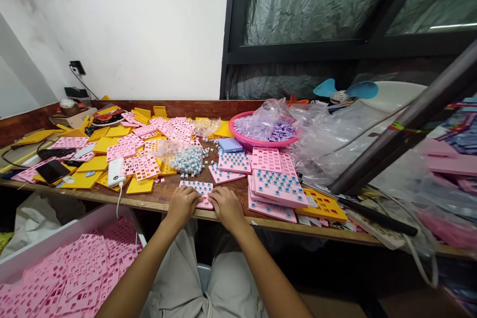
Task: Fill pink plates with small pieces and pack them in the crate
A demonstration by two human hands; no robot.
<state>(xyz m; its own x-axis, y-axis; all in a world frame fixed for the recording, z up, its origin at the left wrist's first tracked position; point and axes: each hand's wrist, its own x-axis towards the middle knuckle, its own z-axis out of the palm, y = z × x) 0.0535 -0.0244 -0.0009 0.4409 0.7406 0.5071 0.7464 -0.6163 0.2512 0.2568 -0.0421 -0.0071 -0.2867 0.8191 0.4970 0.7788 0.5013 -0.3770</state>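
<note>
Both hands rest on a small pink grid plate (200,190) at the front edge of the wooden table (160,199). My left hand (182,204) covers its left end and my right hand (226,205) its right end, fingers curled down onto it. The plate holds small pieces with blue tops. Just behind it lies a heap of loose white and blue pieces (187,160) on clear plastic. Right of my hands stands a stack of filled pink plates (276,188).
Empty pink and yellow plates (122,151) litter the table's left half, with phones (52,171) and a white power bank (116,172). A pink basin (261,142) of bagged purple pieces sits behind. A box of pink plates (70,268) stands below left. A dark bar (402,124) slants at right.
</note>
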